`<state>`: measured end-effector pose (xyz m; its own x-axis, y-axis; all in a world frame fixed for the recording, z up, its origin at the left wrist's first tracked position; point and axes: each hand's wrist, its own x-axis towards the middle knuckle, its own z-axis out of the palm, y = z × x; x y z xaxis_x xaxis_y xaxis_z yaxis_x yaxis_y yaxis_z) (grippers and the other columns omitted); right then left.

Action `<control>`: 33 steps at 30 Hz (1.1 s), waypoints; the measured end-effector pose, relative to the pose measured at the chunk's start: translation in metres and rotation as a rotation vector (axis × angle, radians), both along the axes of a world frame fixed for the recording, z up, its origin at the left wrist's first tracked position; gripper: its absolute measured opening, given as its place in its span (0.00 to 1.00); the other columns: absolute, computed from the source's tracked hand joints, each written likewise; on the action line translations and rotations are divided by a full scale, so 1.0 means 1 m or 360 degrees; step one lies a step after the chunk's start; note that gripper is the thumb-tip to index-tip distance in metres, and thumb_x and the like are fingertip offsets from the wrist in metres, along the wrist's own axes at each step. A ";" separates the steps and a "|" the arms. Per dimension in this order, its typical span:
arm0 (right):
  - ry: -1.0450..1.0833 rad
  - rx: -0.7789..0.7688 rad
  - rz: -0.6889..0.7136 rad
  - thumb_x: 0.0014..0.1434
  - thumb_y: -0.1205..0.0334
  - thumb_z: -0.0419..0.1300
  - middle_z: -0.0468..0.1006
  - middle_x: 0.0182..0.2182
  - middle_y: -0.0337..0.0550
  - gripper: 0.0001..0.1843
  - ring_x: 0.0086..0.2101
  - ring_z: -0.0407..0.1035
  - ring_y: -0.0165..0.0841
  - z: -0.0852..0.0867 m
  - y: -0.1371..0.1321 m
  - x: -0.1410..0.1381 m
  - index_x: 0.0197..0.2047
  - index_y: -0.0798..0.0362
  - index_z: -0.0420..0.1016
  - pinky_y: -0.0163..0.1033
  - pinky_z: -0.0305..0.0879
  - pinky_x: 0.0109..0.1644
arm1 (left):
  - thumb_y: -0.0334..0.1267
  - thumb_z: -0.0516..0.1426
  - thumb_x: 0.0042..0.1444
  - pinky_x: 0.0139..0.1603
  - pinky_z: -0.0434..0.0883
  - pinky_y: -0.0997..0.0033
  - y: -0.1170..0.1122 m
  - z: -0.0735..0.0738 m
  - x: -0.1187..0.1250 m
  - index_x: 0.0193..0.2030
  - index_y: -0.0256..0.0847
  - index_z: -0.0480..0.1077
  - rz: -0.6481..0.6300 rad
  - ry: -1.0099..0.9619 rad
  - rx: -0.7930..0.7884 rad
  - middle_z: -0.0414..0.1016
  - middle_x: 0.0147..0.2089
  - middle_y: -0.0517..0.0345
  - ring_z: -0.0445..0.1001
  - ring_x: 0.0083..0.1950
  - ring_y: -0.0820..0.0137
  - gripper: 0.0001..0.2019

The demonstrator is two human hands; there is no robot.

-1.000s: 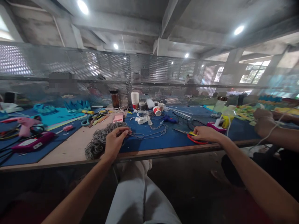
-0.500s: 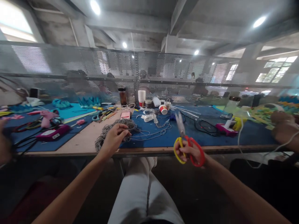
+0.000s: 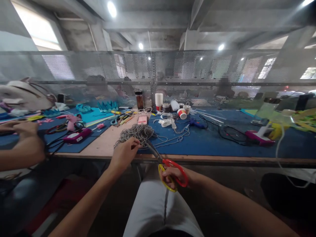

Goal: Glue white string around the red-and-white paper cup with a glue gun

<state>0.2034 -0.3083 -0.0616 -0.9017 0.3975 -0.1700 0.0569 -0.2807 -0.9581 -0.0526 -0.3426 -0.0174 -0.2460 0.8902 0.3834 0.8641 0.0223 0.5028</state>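
A tangled heap of grey cord [image 3: 135,132] lies at the table's front edge. My left hand [image 3: 126,152] is at its near side, thumb and fingers pinched together on a strand of the cord. My right hand [image 3: 171,173] grips a pair of scissors [image 3: 175,169] with one red and one yellow handle loop. The blades point up and left, and their tips reach the cord close to my left fingertips. Whether a strand lies between the blades I cannot make out. Loose lengths of cord trail to the right over the blue mat [image 3: 209,141].
Behind the heap are a pink box [image 3: 142,120], white cables [image 3: 166,121], a tipped paper cup [image 3: 182,114] and a dark jar [image 3: 139,100]. A blue glue gun [image 3: 197,123] lies to the right. A co-worker's arm [image 3: 22,148] rests at the left, near a pink glue gun [image 3: 73,122].
My right hand has brought the scissors left and down, from above the mat to the cord beside my left hand. The view has turned left, and the co-worker's arm at the left shows more fully.
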 end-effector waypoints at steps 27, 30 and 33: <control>0.0008 0.0018 0.0076 0.52 0.57 0.58 0.65 0.17 0.35 0.13 0.15 0.59 0.23 0.000 0.010 -0.038 0.23 0.57 0.68 0.29 0.54 0.18 | 0.47 0.58 0.59 0.42 0.70 0.68 -0.011 -0.016 -0.003 0.35 0.40 0.73 -0.0250 -0.0639 0.0370 0.77 0.40 0.53 0.75 0.42 0.64 0.12; 0.0030 0.0000 0.0096 0.52 0.57 0.58 0.64 0.17 0.34 0.12 0.15 0.58 0.22 -0.002 0.014 -0.039 0.23 0.57 0.68 0.28 0.54 0.17 | 0.48 0.59 0.58 0.45 0.73 0.66 -0.008 -0.017 -0.004 0.33 0.39 0.73 -0.0306 -0.0713 0.0430 0.75 0.52 0.47 0.75 0.49 0.61 0.13; 0.0097 0.0031 0.0158 0.53 0.58 0.56 0.64 0.18 0.34 0.12 0.15 0.59 0.22 -0.004 0.018 -0.039 0.23 0.56 0.67 0.28 0.54 0.18 | 0.48 0.59 0.58 0.46 0.74 0.64 -0.008 -0.015 -0.001 0.34 0.39 0.71 -0.0421 -0.0948 0.0383 0.69 0.63 0.44 0.76 0.51 0.60 0.13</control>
<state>0.1645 -0.2902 -0.0657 -0.9451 0.3087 -0.1069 0.0251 -0.2579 -0.9658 -0.0532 -0.3507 -0.0325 -0.2622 0.8563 0.4449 0.4005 -0.3229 0.8575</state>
